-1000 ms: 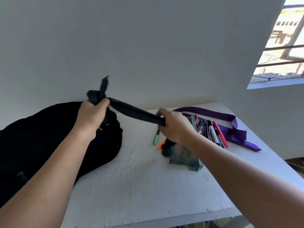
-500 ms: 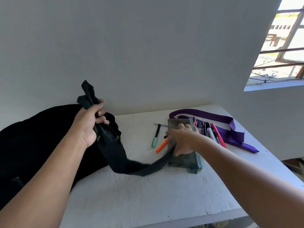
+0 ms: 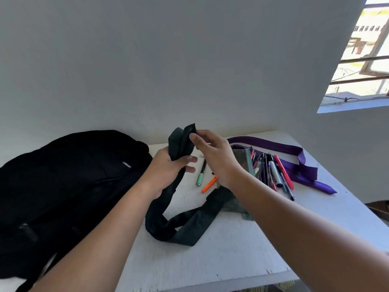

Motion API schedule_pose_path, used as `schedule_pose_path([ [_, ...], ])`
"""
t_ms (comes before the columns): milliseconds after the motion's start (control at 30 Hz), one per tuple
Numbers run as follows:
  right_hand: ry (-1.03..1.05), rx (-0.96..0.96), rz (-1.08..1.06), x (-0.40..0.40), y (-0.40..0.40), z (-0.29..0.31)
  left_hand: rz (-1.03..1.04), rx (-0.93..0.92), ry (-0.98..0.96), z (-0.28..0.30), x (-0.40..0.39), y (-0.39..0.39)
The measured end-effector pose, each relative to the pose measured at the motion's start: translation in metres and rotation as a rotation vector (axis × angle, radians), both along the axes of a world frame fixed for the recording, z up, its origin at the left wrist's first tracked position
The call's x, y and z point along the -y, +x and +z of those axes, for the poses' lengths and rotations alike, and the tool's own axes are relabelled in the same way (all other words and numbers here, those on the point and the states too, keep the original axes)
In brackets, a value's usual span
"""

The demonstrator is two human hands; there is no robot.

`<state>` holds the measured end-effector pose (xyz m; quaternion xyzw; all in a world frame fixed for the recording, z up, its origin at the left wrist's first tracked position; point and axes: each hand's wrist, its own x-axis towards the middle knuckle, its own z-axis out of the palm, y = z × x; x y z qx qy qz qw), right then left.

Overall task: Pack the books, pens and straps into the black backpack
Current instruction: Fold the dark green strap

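A black backpack (image 3: 69, 175) lies on the left of the white table (image 3: 221, 260). My left hand (image 3: 168, 169) grips a dark strap (image 3: 181, 226) near its upper end, just right of the backpack. My right hand (image 3: 214, 157) pinches the strap's top end (image 3: 189, 131) between thumb and fingers. The rest of the strap loops down onto the table in front of a stack of greenish books (image 3: 242, 165). Several pens (image 3: 273, 175) lie beside the books. A green pen (image 3: 200, 175) and an orange pen (image 3: 208, 184) lie apart. A purple strap (image 3: 299, 163) curls at the far right.
A grey wall stands right behind the table. A barred window (image 3: 362, 60) is at the upper right. The table's front edge (image 3: 200, 283) runs below my arms, and its right edge drops off past the purple strap.
My right hand has left the books and risen to pinch the strap's top end. My left hand has moved right, away from the backpack, still gripping the strap, whose slack now loops on the table.
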<state>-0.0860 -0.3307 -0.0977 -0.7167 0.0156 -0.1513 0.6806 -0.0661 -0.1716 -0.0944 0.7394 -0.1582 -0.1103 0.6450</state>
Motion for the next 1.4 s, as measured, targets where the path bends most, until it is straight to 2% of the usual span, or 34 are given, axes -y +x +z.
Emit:
schedule_pose_path([
  [100, 0.083, 0.011, -0.043, 0.003, 0.002, -0.003, -0.044, -0.04, 0.058, 0.001, 0.004, -0.004],
  [233, 0.091, -0.006, -0.034, 0.007, 0.004, -0.007, -0.005, -0.345, -0.29, 0.009, 0.004, -0.002],
  [433, 0.192, -0.024, 0.007, 0.004, 0.002, -0.004, -0.038, -0.277, -0.273, 0.009, 0.011, -0.007],
  [633, 0.102, -0.053, -0.107, 0.003, 0.005, -0.006, 0.037, -0.059, -0.115, 0.003, 0.015, -0.009],
  [767, 0.105, -0.068, 0.01, 0.007, 0.005, -0.008, 0.032, 0.045, -0.048, 0.004, 0.015, -0.01],
  [967, 0.098, 0.061, -0.051, 0.006, 0.004, -0.001, 0.021, 0.17, 0.049, -0.002, 0.017, -0.008],
  [1133, 0.228, 0.096, -0.123, 0.011, 0.003, 0.006, -0.091, 0.02, 0.389, -0.024, 0.0, 0.004],
  [1233, 0.236, 0.102, -0.114, 0.014, 0.002, 0.007, 0.066, 0.014, 0.32, -0.035, -0.006, 0.006],
  [1367, 0.273, 0.117, 0.015, 0.014, -0.002, 0.004, 0.453, 0.211, 0.043, -0.03, -0.011, 0.018],
  [1400, 0.263, 0.112, 0.071, 0.014, -0.004, 0.004, 0.517, 0.283, 0.027, -0.024, -0.013, 0.02],
])
